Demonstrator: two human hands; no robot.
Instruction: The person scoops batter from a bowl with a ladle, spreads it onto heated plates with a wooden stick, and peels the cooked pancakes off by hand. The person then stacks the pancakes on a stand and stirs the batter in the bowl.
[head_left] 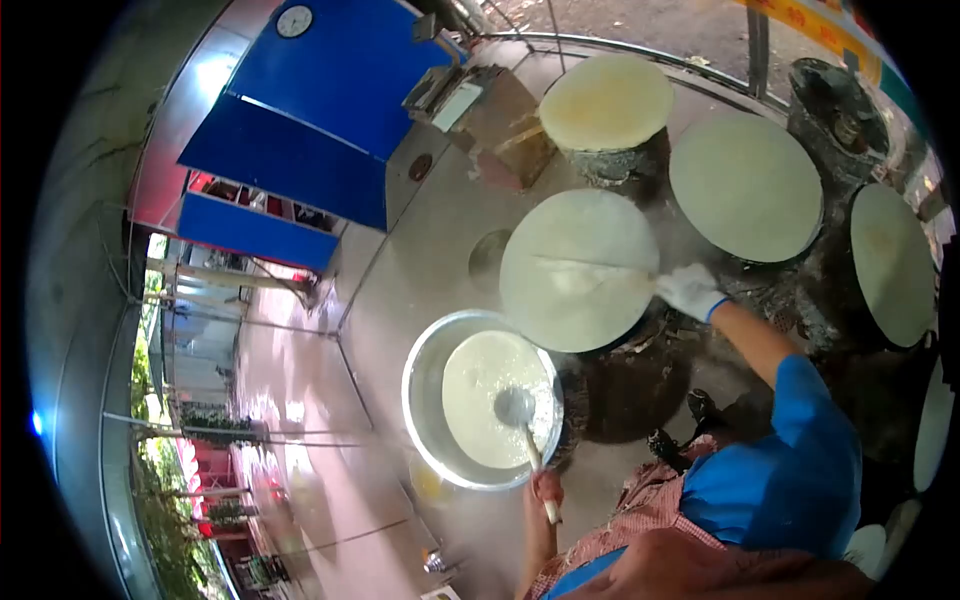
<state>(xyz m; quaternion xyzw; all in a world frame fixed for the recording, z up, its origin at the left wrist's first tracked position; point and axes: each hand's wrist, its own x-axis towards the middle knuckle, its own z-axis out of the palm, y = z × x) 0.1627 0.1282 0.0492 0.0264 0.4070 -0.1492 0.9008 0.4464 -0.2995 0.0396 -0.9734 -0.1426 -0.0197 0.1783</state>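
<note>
My left hand (546, 487) is bare and wrapped round the handle of a ladle (515, 405). The ladle's bowl rests in white liquid batter (480, 385) inside a wide metal pot (412, 430). My right hand (690, 291), in a white glove, is closed on the end of a long thin spreader (600, 266). Its blade lies across a pale round sheet of batter (570, 315) on a griddle, with a wet, uneven patch along it. The exact grip is partly hidden by the glove.
Several more round griddles stand around, with pale sheets on them (606, 100) (745, 185) (890, 265). An open dark drum stove (838, 125) is at the upper right. A worn box (500, 125) stands before blue panels (310, 80). Steam hazes the tiled floor (380, 300).
</note>
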